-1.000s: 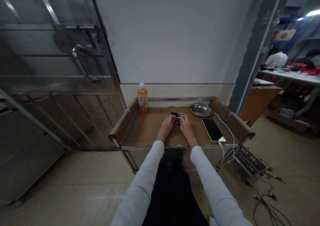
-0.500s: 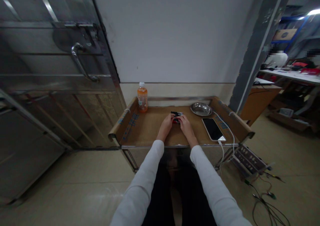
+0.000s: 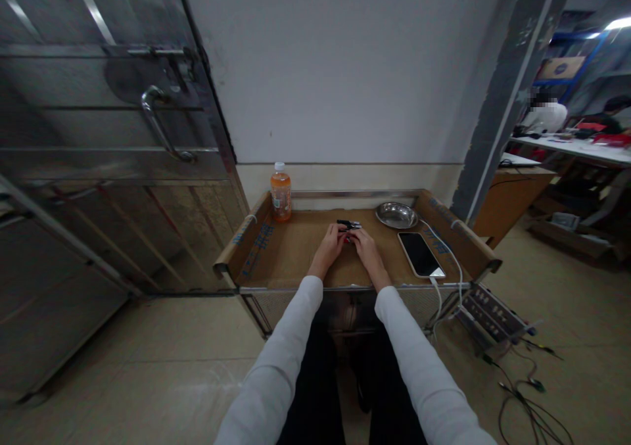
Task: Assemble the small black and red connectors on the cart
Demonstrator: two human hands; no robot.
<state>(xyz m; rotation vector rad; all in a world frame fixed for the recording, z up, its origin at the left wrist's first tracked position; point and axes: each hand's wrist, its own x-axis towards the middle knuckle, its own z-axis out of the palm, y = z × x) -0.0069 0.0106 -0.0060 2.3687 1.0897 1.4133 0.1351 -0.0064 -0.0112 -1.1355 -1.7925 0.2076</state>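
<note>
Head view (12 o'clock lies away from the person; directions are taken from the meeting fingertips): the left hand (image 3: pixel 326 250) and the right hand (image 3: pixel 368 251) converge near the middle of the cardboard-lined tray (image 3: pixel 296 254), fingers bent inward and fingertips closed on a small red item (image 3: pixel 348 238), which is largely hidden between them. A slender black item (image 3: pixel 348 224) lies at 12 o'clock, just beyond the fingertips; whether any finger grips it cannot be told. As to progress, the red item is in the fingers of both hands; no joined or separated parts can be made out, so what is complete and what remains cannot be determined. The long axis of the black item runs roughly from 9 to 3 o'clock, its dark end toward 9 and its paler, shiny end toward 3; the axis of the red item is obscured. An upright bottle of orange drink (image 3: pixel 281 198) stands at 10 o'clock, a shallow steel dish (image 3: pixel 396 215) between 2 and 3, and a phone (image 3: pixel 422 256) between 3 and 4, with a white cable (image 3: pixel 440 300) at its near end.
</note>
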